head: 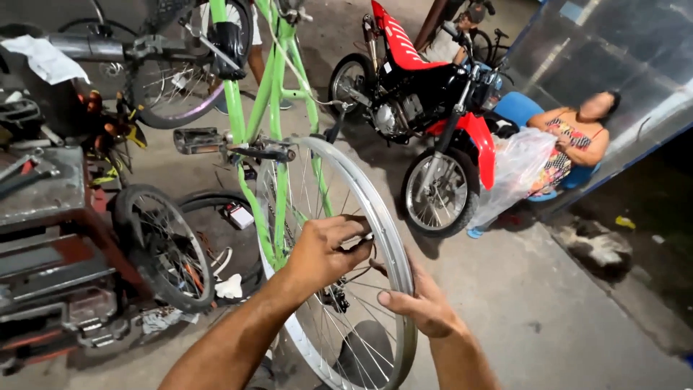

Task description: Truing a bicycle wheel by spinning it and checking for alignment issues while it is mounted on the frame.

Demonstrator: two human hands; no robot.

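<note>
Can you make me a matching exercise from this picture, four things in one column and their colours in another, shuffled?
Things:
1. Bike frame
2. Motorbike
3. Rim
4. Chair

Colours:
A. Blue
B. Silver
C. Green
D. Red and black

Pairs: 1-C, 2-D, 3-B, 4-A.

The left hand and right hand both grip the rim, which has no tyre on it.
</note>
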